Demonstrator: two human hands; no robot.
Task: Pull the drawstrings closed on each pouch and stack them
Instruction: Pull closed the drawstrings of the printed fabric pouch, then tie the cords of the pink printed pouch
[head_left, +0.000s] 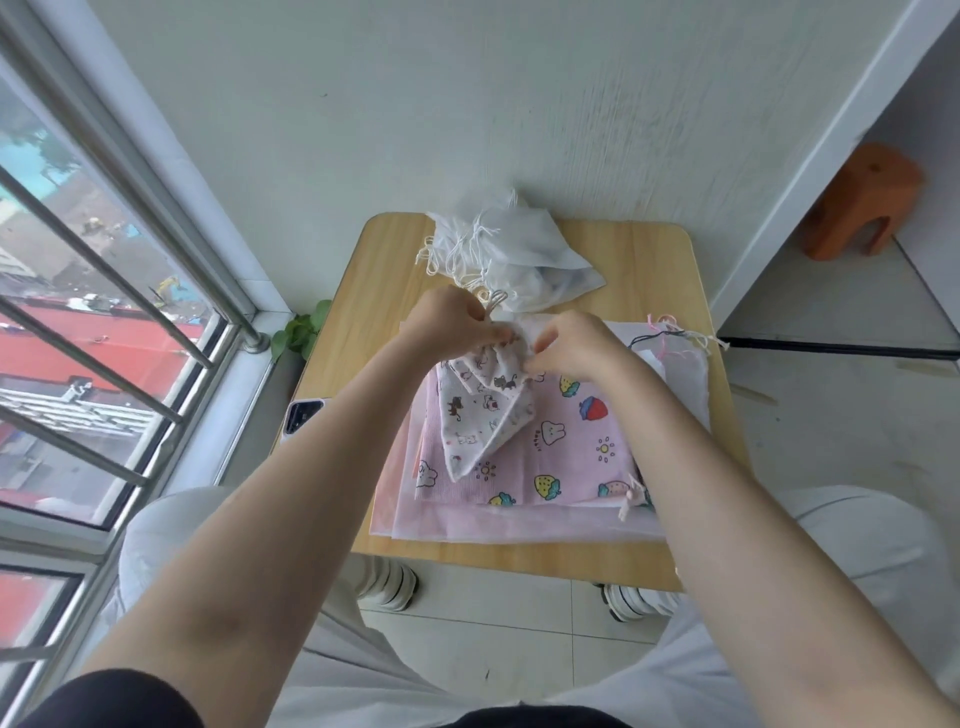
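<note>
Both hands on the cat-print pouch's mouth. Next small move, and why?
Probably draw the hands apart to cinch it. The left hand pinches a cord at the gathered mouth of the cat-print pouch, the right hand grips the other side, and the mouth looks bunched, not fully closed.

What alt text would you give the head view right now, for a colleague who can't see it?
Both hands, left hand and right hand, grip the gathered top of a small cat-print pouch, held above a pink fruit-print pouch lying on a small wooden table. White pouches with loose strings are piled at the far edge; a phone lies on the table's left edge.
</note>
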